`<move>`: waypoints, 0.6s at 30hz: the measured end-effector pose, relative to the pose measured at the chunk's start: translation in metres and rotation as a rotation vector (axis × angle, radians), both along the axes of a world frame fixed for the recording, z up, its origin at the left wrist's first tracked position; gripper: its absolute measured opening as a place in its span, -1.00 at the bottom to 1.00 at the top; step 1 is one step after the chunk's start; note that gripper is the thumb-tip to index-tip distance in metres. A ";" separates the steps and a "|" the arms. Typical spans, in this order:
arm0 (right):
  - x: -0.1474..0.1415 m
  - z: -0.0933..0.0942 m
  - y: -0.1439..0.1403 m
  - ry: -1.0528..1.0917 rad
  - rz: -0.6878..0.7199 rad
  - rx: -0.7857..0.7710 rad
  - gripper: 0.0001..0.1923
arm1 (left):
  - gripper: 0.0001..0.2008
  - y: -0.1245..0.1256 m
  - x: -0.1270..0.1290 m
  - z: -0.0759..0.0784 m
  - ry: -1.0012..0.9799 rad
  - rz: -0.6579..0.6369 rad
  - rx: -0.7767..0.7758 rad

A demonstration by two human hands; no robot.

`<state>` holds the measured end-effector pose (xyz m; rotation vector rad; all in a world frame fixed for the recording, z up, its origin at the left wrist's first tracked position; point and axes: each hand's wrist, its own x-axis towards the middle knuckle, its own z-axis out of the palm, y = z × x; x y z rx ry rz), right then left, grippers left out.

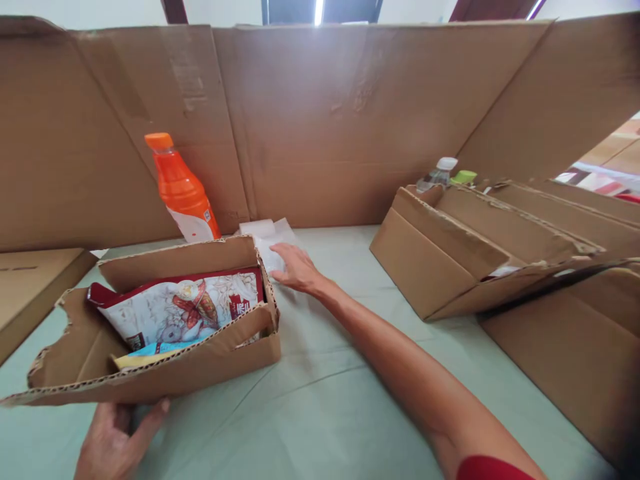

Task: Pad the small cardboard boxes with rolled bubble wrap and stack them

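An open cardboard box [165,381] stands in front of me on the left. Inside it lies a white and dark-red printed packet [180,313], with a light-blue and yellow packet [160,349] partly showing below. My left hand [117,437] is at the box's near lower edge, thumb apart from the fingers; the fingertips are partly hidden by the cardboard. Beyond the box's right end, my right hand [296,268] reaches out with fingers extended, beside a white translucent plastic piece [265,233] that looks like a roll or bag. Whether it touches the plastic I cannot tell.
An orange bottle [183,190] stands behind the box. On the right are several cardboard boxes [430,260], with a clear bottle [440,173] and a green cap [464,177] showing. A flat carton [35,287] lies far left. A tall cardboard wall [310,133] closes off the back.
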<state>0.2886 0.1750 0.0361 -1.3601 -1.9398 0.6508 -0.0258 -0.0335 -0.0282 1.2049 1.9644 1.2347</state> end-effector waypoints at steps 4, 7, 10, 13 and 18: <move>-0.002 -0.009 0.024 0.103 -0.182 0.015 -0.80 | -0.28 0.004 0.001 0.001 -0.112 -0.002 0.030; 0.021 0.000 0.010 0.252 -0.337 0.035 -0.70 | -0.28 0.007 -0.002 -0.001 -0.145 -0.032 0.071; 0.054 0.009 -0.034 0.363 -0.389 -0.022 -0.58 | -0.29 0.012 -0.010 -0.004 -0.143 -0.106 0.101; 0.087 0.008 -0.092 0.373 -0.380 -0.137 -0.64 | -0.29 0.017 -0.019 -0.005 -0.109 -0.156 0.091; 0.127 0.006 -0.166 0.274 -0.528 -0.120 -0.58 | -0.39 0.015 -0.021 0.001 -0.001 -0.192 0.083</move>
